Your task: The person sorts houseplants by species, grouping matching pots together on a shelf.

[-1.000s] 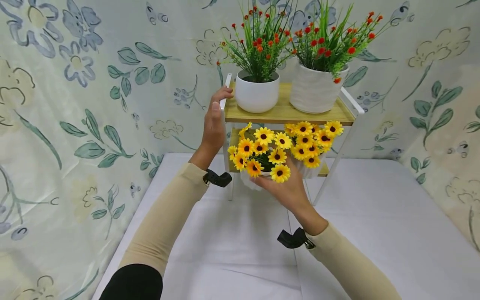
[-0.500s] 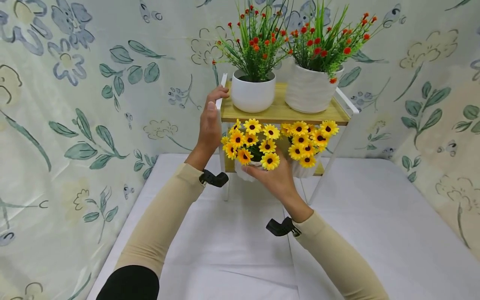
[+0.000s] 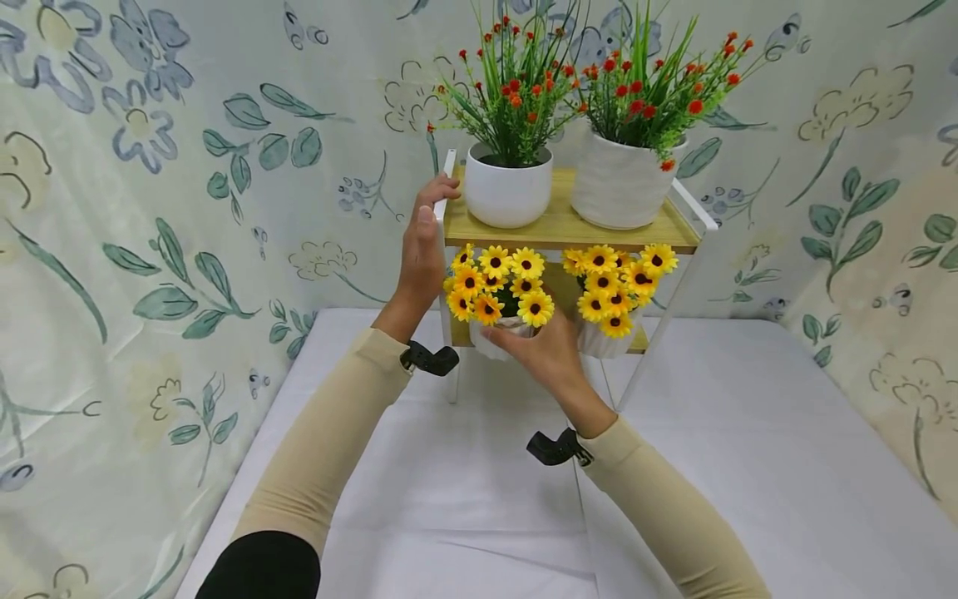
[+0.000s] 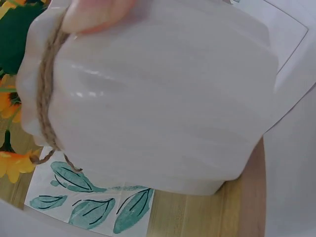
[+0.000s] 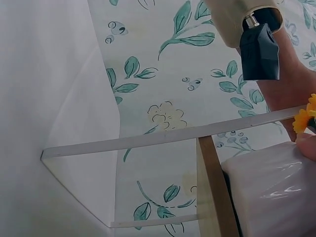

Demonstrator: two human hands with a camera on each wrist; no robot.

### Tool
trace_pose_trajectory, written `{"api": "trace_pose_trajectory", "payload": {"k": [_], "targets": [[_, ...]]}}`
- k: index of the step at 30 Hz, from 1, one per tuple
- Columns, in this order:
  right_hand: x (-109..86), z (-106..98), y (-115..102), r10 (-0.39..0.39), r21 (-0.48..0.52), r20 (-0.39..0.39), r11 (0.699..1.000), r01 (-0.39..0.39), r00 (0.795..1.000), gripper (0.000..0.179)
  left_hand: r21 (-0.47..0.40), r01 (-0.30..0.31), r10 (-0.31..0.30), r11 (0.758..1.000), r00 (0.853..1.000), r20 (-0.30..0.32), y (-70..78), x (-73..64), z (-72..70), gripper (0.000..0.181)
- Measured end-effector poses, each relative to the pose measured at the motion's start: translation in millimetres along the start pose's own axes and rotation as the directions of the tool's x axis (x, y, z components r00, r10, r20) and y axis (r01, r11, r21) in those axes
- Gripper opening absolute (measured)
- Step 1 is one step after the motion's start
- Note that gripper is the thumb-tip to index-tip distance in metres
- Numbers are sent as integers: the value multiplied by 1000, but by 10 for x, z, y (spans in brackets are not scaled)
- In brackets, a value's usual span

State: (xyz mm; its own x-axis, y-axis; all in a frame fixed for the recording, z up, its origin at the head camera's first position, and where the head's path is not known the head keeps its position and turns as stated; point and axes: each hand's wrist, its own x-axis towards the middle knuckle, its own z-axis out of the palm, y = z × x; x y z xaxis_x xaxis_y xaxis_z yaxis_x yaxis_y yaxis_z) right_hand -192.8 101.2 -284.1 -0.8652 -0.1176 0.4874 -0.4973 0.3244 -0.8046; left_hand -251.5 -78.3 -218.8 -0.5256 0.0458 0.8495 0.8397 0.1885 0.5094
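Note:
My right hand grips a white flower pot of yellow sunflowers, its thumb across the front near the rim. In the left wrist view this pot has twine tied below its rim and stands over the wooden lower shelf. The right thumb presses against the twine there. My left hand holds the white side frame of a two-tier plant stand, fingers hooked over it near the upper shelf. The right hand's other fingers are hidden behind the pot.
A second sunflower pot sits on the lower shelf to the right. Two white pots, a smooth one and a textured one, hold red-flowered plants above. A white cloth covers the table; a floral curtain hangs behind.
My right hand has moved the sunflower pot back and slightly left, further in over the lower shelf beneath the upper one. The left hand keeps its place on the frame.

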Motion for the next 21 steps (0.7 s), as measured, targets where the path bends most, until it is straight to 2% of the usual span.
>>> {"api": "trace_pose_trajectory", "payload": {"k": [5,9,14,21], "targets": [[53,48,285,30,2,-6,1000,-30,1000,73,-7,-11,11,1000,1000,-5,-1,1,5,81],[47,40,324,43,-13,6,999,-43,999,71,-10,-29,29,1000,999,-14,14,12,15,80],[24,33,337,73,-29,15,997,-73,997,68,-13,-16,16,1000,1000,-12,18,9,30,81],[6,58,350,44,10,16,999,-45,999,67,-31,-6,6,1000,1000,-14,-11,2,34,80]]}}
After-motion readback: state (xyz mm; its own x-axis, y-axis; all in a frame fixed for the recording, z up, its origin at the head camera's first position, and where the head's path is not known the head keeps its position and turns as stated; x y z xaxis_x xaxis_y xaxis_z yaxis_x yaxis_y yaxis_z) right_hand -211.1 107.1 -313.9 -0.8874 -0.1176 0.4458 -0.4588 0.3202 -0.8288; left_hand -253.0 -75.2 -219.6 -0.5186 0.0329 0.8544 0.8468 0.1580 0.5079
